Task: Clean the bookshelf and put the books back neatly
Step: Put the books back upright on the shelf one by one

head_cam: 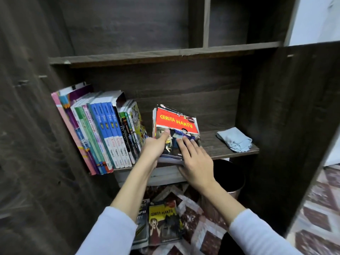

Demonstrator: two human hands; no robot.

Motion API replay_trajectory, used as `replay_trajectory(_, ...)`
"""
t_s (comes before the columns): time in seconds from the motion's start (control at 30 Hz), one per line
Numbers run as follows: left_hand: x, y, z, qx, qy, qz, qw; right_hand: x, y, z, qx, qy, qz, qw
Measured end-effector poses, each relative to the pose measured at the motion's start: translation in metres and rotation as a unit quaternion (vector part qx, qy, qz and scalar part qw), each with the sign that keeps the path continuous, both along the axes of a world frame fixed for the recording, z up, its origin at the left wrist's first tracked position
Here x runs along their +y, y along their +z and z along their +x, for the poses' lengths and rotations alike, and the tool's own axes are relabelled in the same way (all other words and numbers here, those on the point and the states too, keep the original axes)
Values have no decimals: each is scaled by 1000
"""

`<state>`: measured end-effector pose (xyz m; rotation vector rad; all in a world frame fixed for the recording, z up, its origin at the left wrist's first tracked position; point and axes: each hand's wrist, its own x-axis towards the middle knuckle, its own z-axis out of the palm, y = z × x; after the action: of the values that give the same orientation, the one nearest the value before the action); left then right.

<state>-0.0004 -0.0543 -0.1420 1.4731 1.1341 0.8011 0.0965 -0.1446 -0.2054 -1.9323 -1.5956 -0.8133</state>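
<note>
- Head view: a dark wooden bookshelf is being faced from above and close up.
- A bundle of books, fronted by a red cover reading "CERITA HANTU", is being held tilted on the middle shelf board, its lower edge jutting past the board's front edge.
- The bundle is being gripped by the left hand at its left side: the thumb is being pressed on the cover, while the fingers are hidden behind the bundle.
- The right hand is being laid on the lower part of the cover, fingers nearly straight and spread; the thumb is being tucked under the bundle's bottom edge.
- A row of books is being kept at the board's left end, spines outward and leaning left; a gap is being left between it and the bundle.
- A folded pale blue cloth is being kept at the board's right end, well apart from the bundle.
- Below the board, a dark bin is being partly hidden.
- Two loose books are being left flat on a patterned rug, between the forearms.
- White sleeves are being worn.
</note>
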Motion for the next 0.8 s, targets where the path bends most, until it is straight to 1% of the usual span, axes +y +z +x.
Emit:
replay_trajectory(0.07, 5, 3, 7, 23, 13, 24, 999, 12, 0, 8, -4, 13, 48, 999)
replay_trajectory(0.13, 7, 12, 14, 49, 20, 36, 998, 22, -1, 15, 11, 24, 69, 997)
replay_trajectory(0.2, 11, 21, 20, 32, -4, 21, 999, 30, -2, 22, 26, 35, 92, 995)
replay_trajectory(0.27, 10, 33, 25, -18, -54, -15, 998, 36, -3, 30, 97, 57, 140, 984)
replay_trajectory(0.3, 8, 39, 28, -33, -86, -33, 995, 39, -2, 32, 160, 63, 169, 971)
replay_trajectory(0.33, 8, 41, 30, -42, -111, -50, 992, 42, -1, 33, 240, 57, 194, 949)
replay_trajectory(0.37, 8, 41, 33, -53, -119, -60, 990, 46, -1, 33, 332, 42, 210, 919)
replay_trajectory(0.4, 9, 37, 35, -68, -116, -69, 988, 51, -2, 33, 426, 22, 220, 877)
replay_trajectory(0.47, 13, 22, 40, -86, -79, -80, 990, 59, -7, 37, 588, 7, 268, 763)
replay_trajectory(0.53, 18, 0, 43, -85, -29, -93, 992, 66, -9, 43, 693, 14, 317, 647)
replay_trajectory(0.63, 21, -42, 51, -48, 4, -141, 989, 73, -19, 52, 783, -5, 366, 504)
replay_trajectory(0.7, 19, -61, 57, -43, 7, -173, 984, 75, -22, 55, 820, 1, 416, 393)
replay_trajectory(0.73, 20, -68, 62, -52, 10, -182, 982, 75, -23, 56, 828, 5, 437, 352)
replay_trajectory(0.77, 21, -74, 66, -61, 12, -184, 981, 77, -25, 56, 831, 1, 448, 330)
replay_trajectory(0.8, 22, -79, 71, -68, 14, -183, 981, 77, -28, 56, 832, -9, 448, 328)
